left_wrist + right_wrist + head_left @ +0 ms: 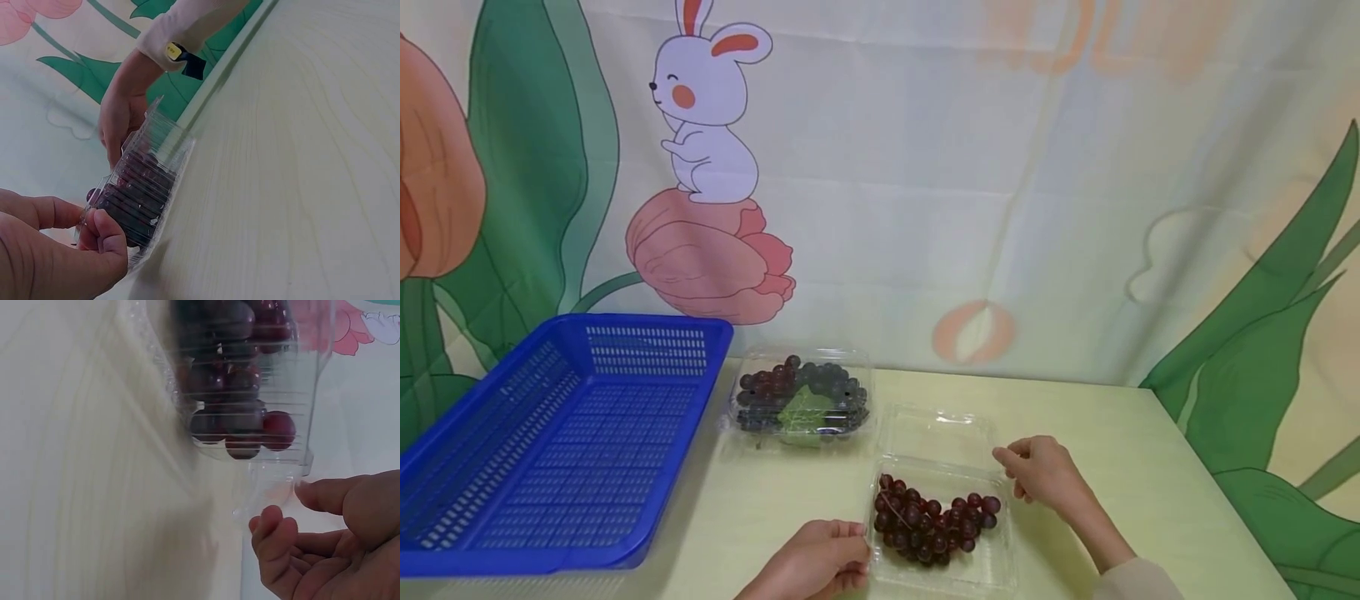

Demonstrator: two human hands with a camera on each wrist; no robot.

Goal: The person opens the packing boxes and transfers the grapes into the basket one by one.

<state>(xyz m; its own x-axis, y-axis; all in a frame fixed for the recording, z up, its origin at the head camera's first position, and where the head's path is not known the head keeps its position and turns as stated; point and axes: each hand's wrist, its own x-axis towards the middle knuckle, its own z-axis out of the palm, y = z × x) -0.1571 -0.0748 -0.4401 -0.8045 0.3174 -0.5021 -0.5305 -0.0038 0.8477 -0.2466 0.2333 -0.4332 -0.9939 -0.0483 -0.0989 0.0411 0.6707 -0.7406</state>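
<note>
A clear plastic clamshell box (pixel 940 575) lies on the table with its lid (pixel 936 433) folded back away from me. Inside sits a bunch of dark red grapes (pixel 925 525), also seen through the ribbed wall in both wrist views. My left hand (pixel 823 554) pinches the box's left rim between thumb and fingers, plain in the left wrist view (pixel 69 244). Beside the lid's right edge is my right hand (pixel 1045 475). In the right wrist view, a gap shows between its thumb and bent fingers (pixel 275 540); whether they touch the lid is unclear.
Behind and left of the box stands a closed clear box of dark grapes (pixel 801 400) with a green leaf label. A large blue plastic basket (pixel 688 433) occupies the left side. A printed curtain (pixel 887 208) hangs along the table's back edge.
</note>
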